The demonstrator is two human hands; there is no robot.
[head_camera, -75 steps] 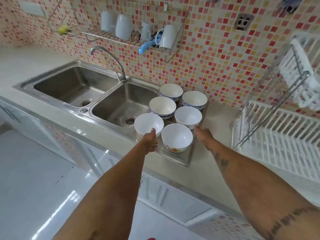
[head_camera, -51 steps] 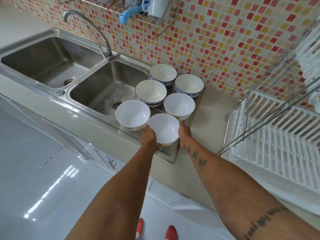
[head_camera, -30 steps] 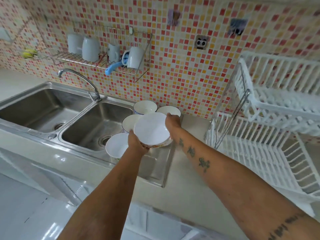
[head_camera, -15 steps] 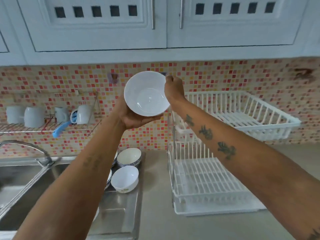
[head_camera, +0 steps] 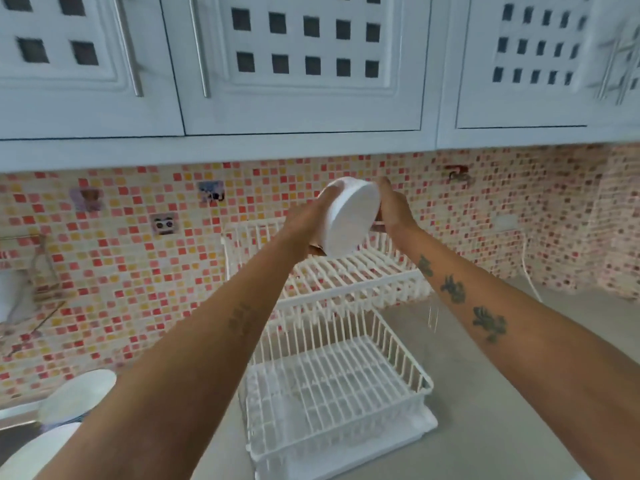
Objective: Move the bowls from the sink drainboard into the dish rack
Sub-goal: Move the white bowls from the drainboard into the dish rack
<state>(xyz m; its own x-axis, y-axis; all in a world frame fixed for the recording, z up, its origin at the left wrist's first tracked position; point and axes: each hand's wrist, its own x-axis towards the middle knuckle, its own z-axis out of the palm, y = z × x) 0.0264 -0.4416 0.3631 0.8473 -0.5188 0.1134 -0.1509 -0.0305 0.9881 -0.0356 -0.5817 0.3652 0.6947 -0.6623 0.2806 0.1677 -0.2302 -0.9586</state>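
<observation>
A white bowl [head_camera: 351,220] is held tilted on its side above the upper tier of the white two-tier dish rack [head_camera: 339,386]. My left hand [head_camera: 306,220] grips its left side and my right hand [head_camera: 393,211] grips its right side. The bowl's opening faces down toward me and to the right. Other white bowls [head_camera: 78,394] show blurred at the lower left edge, partly hidden by my left forearm.
Pale wall cabinets [head_camera: 294,64] hang close overhead. A mosaic tile wall [head_camera: 138,265] backs the grey counter [head_camera: 502,393], which stretches to the right of the rack. A wall wire shelf [head_camera: 38,271] shows at the far left.
Both hands have carried the bowl rightward over the rack's upper tier and tipped it onto its side. The view has swung right, so the sink is out of sight.
</observation>
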